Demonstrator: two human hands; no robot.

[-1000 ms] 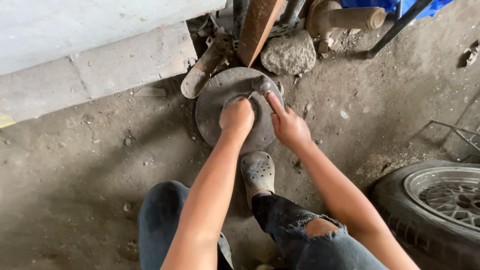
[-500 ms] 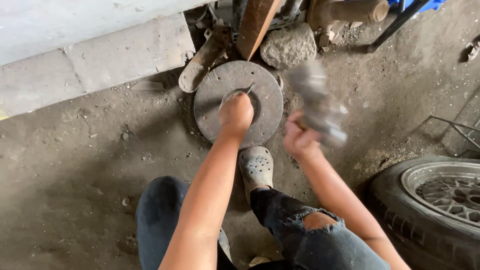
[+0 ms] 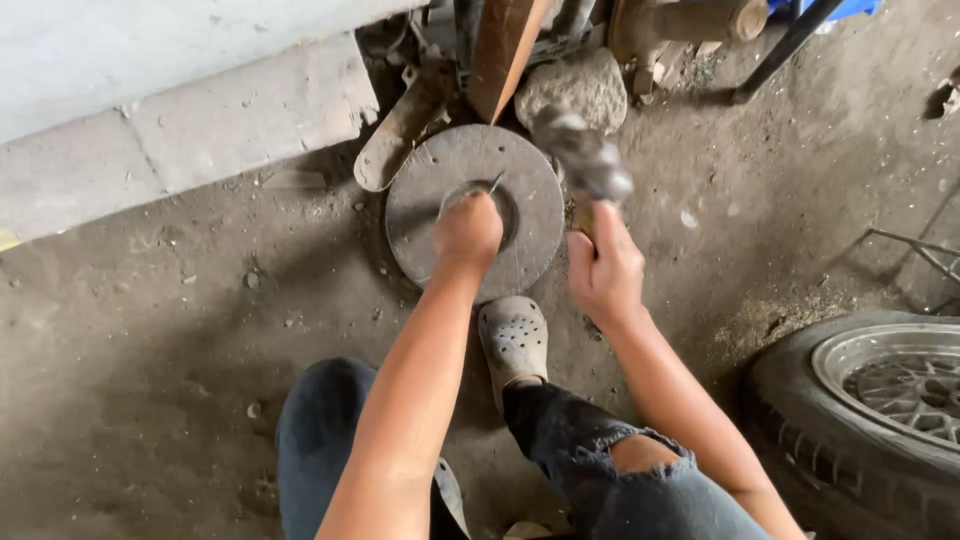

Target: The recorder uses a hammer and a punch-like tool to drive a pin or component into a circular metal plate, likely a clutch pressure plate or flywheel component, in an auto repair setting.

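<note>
disc [image 3: 450, 170], round and grey, lay flat on the floor [image 3: 150, 380] beside a tyre [image 3: 800, 400] and a stone [image 3: 575, 88]. left hand [image 3: 467, 232] pinched a thin wire [image 3: 493, 183] on it; right hand [image 3: 603, 272] gripped a blurred hammer [image 3: 585, 160].

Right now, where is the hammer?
In the head view, the hammer is up in the right hand, its blurred head over the right edge of the round metal disc, just below the grey rock.
</note>
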